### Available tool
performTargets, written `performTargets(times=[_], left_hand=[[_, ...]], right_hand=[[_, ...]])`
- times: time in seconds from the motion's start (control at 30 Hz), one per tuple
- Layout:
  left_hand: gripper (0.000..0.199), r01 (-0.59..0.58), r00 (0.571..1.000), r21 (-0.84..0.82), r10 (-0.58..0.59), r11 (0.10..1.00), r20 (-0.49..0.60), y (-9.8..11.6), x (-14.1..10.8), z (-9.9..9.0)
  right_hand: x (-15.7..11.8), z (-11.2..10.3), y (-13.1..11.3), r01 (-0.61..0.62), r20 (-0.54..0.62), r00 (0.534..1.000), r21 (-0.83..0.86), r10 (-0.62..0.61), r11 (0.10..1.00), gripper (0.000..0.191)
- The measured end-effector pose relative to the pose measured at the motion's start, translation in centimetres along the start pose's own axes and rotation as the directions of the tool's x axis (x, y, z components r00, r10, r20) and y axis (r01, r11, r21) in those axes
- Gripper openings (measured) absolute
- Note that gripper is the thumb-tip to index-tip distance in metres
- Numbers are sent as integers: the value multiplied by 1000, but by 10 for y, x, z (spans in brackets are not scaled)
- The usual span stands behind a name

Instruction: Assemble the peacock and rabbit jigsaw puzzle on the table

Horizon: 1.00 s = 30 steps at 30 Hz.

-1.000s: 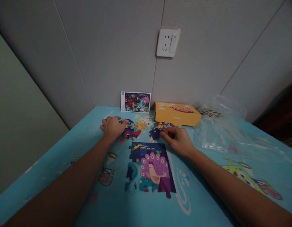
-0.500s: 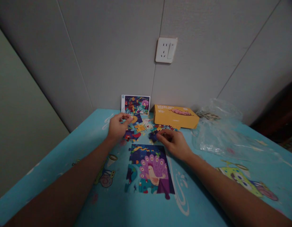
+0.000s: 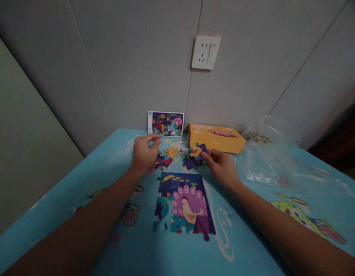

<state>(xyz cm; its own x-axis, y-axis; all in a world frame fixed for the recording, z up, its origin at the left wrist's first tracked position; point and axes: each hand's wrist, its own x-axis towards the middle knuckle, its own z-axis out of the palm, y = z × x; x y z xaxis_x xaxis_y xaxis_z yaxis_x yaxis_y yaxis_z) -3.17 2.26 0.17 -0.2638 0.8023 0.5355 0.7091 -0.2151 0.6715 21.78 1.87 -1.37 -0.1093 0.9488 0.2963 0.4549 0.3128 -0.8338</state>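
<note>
One yellow cardboard box (image 3: 219,138) bears illegible lettering (image 3: 204,128); the right grip (image 3: 223,165) pinches a purple-and-orange jigsaw piece (image 3: 199,150), the left grip's (image 3: 144,155) fingertips apart.

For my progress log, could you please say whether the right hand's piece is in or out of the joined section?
Out: the right hand holds the piece apart from the joined section.

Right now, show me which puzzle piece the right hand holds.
The blue piece with an orange curve: the right hand pinches it; the yellow piece lies untouched.

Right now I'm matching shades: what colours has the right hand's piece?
Piece: orange and dark blue; head view.
</note>
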Motion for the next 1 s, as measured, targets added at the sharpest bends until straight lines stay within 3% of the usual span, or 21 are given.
performTargets(times=[0.07,0.13,0.23,0.33,0.47,0.7,1.0], left_hand=[[29,194,980,179,-183,964,-76,-12,9,-3],[33,318,945,329,-323,889,-40,-21,14,-4],[39,310,914,488,-398,816,84,-27,13,-1],[40,208,926,543,-343,814,159,-29,9,3],[38,165,935,500,-296,850,194,-30,9,4],[16,150,977,243,-181,958,110,-27,11,4],[18,269,963,-27,-268,963,16,-37,18,3]], right_hand=[[7,-8,6,-66,-98,994,-181,49,981,42],[11,-13,10,-115,-112,990,-312,83,943,42],[15,-16,12,-164,-108,985,-412,131,896,44],[16,-14,12,-202,-123,979,-459,164,865,47],[15,-13,12,-136,-125,989,-502,84,854,53],[5,-5,-2,22,-78,995,-403,-58,915,52],[2,-1,-2,31,-15,999,-340,-38,940,51]])
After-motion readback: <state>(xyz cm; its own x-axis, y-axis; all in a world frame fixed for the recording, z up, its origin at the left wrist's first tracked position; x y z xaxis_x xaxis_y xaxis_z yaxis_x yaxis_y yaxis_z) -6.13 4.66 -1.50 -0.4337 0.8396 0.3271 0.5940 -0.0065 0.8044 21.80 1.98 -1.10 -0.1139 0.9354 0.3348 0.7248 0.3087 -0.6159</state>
